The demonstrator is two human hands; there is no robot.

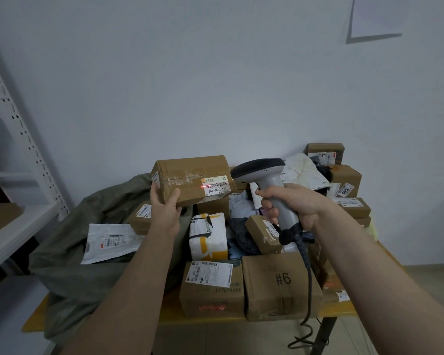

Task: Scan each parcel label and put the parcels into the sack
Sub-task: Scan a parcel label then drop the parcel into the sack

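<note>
Open above the heap, up the whole pale bare wall. Blocked low down — packed edge to edge across the yellow counter with brown cardboard boxes and crumpled plastic mailers. Hemmed on the left by white perforated metal shelving, just beside the slumped olive-green woven sack. Partly covered on the sack by a flat white plastic mailer. Taken up over the heap by a taped brown cardboard box gripped in the left hand and a grey handheld scanner gripped in the right hand — free air between them. Crossed at the right front by the scanner's dark coiled cable.
</note>
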